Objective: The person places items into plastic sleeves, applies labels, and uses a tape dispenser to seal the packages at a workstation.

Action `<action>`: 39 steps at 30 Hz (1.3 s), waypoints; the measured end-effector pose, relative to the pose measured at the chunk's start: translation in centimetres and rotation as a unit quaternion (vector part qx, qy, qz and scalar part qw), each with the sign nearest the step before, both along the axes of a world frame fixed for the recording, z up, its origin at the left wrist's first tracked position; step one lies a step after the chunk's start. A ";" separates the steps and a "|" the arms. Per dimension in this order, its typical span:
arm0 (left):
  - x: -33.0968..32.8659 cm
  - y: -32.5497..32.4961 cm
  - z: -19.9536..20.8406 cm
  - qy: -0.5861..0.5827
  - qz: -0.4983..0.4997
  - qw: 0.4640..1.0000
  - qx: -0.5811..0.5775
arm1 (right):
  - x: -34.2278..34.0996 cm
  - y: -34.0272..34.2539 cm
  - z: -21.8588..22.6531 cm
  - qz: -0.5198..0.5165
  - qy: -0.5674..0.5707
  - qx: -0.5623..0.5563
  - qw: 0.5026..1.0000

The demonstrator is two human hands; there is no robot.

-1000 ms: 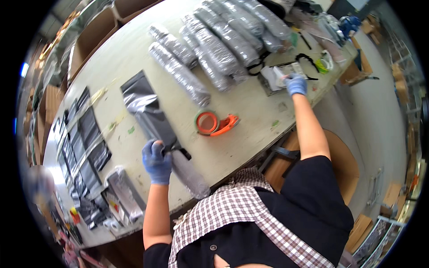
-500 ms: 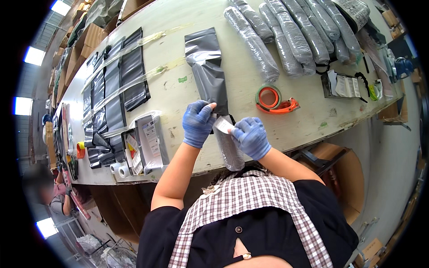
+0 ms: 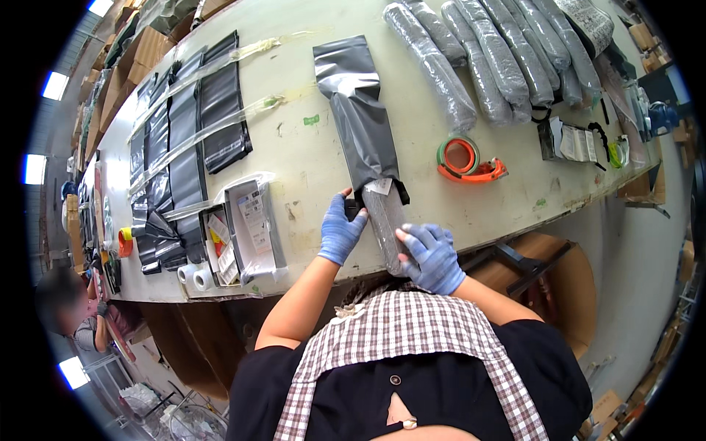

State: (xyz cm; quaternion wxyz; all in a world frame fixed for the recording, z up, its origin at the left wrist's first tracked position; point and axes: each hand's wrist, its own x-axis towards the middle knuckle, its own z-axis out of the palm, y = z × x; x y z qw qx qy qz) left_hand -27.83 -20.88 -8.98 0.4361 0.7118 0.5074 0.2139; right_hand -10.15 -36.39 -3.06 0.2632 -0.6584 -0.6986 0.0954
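Note:
A grey plastic-wrapped roll lies with its far end inside the mouth of a dark grey plastic mailing bag. A small white label shows on the roll at the bag's opening. My left hand, in a blue glove with bare fingertips, is beside the bag's mouth, thumb and forefinger apart next to its black edge. Gloved the same way, my right hand grips the roll's near end from the right, fingertips on top of it.
Several similar wrapped rolls lie at the back right. An orange tape dispenser sits right of the bag. Taped-down stacks of dark bags and a grey box with labels are on the left. A person is at far left.
The label has left my right fingers and lies on the roll. My right hand has moved down to the roll's near end. My left hand has let go of the bag's top and moved lower.

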 end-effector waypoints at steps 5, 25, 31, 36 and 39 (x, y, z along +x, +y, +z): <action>1.1 0.7 -2.1 -0.042 0.067 0.991 -0.104 | -1.0 7.6 0.9 -0.063 -0.024 -0.001 0.998; -0.6 -3.9 0.1 -0.059 0.032 0.958 -0.279 | -1.6 4.1 -1.4 0.028 0.056 -0.064 0.996; -5.3 -1.0 0.7 -0.081 0.111 0.952 -0.274 | -3.3 5.0 -2.8 0.081 0.031 -0.072 0.994; -7.3 -1.9 0.7 -0.127 0.169 0.922 -0.325 | -5.1 5.7 -2.4 0.063 0.125 -0.021 0.990; -7.8 -2.6 -0.2 -0.141 0.157 0.936 -0.283 | -7.9 9.0 -2.7 0.057 0.130 -0.043 0.989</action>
